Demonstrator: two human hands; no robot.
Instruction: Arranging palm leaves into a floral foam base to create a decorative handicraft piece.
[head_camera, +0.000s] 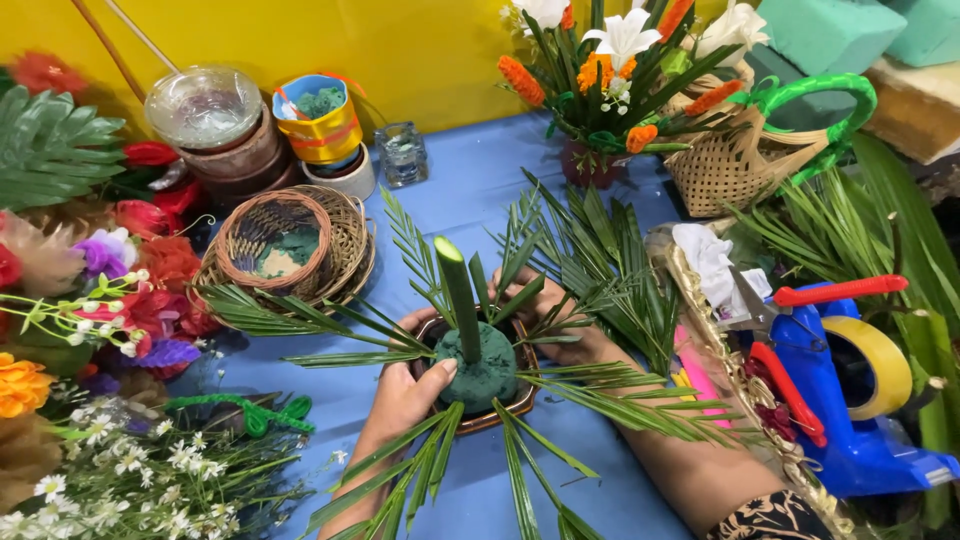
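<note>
**Hands cradle foam arrangement on blue table**

Hands meet around a small brown tray (505, 412) holding a dark green foam dome (480, 368), near the front edge of the blue table (470, 190). The left hand (405, 395) clamps its fingers on the tray's rim, thumb pressed against the foam. The right hand (560, 325) curls round the far side, partly hidden by narrow green palm leaves (600, 400) fanning outward. A thick green cut stem (460, 295) stands tilted in the dome. A blue tape dispenser (835, 400) sits at the right edge.
</note>
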